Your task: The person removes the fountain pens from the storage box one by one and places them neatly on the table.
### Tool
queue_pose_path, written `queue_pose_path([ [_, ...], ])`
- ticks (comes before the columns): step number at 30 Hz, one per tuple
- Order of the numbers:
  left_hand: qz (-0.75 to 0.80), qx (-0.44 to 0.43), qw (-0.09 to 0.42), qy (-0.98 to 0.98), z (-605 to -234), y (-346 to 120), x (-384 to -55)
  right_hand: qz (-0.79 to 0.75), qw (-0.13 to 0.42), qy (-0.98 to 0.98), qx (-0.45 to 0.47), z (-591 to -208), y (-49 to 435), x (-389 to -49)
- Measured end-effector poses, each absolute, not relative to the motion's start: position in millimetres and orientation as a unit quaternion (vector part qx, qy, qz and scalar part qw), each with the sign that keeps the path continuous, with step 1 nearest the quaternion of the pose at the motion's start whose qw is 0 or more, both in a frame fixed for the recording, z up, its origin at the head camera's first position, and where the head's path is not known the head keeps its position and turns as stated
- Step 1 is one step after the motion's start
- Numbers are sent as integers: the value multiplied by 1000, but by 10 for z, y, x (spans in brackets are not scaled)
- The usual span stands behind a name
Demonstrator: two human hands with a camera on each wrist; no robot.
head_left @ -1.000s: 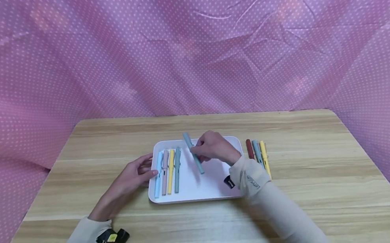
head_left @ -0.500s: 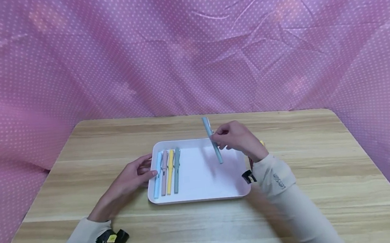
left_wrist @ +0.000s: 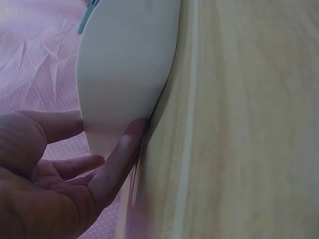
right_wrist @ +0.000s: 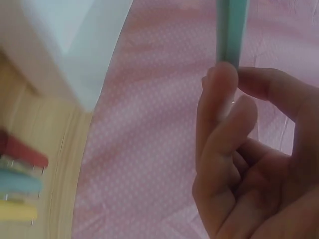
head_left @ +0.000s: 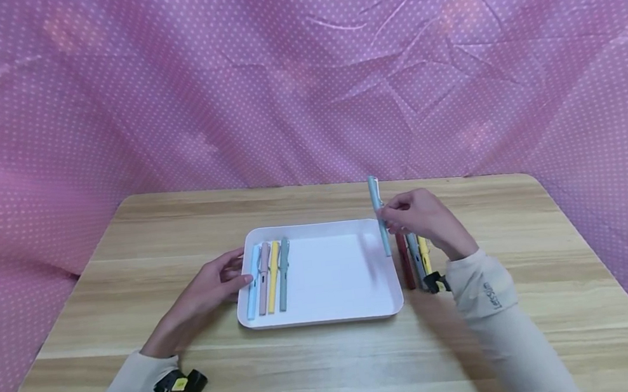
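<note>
My right hand [head_left: 419,213] pinches a pale teal capped pen [head_left: 375,196] between thumb and fingers, near its middle. The pen stands nearly upright in the air, overlapping the tray's right rim in the head view; its shaft [right_wrist: 232,30] rises above my fingertips in the right wrist view. My left hand [head_left: 217,286] grips the left end of a white rectangular tray [head_left: 338,313], thumb at the rim and fingers along the outer wall [left_wrist: 127,64]. Side by side in the tray's left part lie a light blue pen [head_left: 253,285], a mauve pen [head_left: 264,281], a yellow pen [head_left: 274,280] and a grey-green pen [head_left: 284,279].
Right of the tray, a dark red pen [head_left: 406,266], a blue-grey pen [head_left: 414,252] and another yellow pen [head_left: 425,254] lie together on the wooden table [head_left: 310,375], partly under my right hand and wrist camera. A pink dotted cloth [head_left: 302,82] hangs around the table.
My right hand has carried the teal pen rightward, from over the middle of the tray to its right rim, and the pen has turned more upright. The left hand and tray stay put.
</note>
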State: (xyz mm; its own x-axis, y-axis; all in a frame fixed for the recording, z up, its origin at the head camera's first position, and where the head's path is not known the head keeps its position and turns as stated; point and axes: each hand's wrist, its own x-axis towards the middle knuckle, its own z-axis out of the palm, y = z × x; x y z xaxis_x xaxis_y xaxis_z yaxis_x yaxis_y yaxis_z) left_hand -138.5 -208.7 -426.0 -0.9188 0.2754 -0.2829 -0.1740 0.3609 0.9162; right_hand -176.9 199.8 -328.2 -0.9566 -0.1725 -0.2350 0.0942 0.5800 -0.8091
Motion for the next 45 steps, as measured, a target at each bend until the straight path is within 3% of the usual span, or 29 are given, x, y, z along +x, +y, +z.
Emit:
queue_pose_path([
  [18,554,29,201,807,-4255,-2082,-1389,-440,163,883,7,-3567,2602,-1679],
  [45,545,29,194,815,-4270,-2081,-1372,-412,229,880,53,-4053,2981,-1606],
])
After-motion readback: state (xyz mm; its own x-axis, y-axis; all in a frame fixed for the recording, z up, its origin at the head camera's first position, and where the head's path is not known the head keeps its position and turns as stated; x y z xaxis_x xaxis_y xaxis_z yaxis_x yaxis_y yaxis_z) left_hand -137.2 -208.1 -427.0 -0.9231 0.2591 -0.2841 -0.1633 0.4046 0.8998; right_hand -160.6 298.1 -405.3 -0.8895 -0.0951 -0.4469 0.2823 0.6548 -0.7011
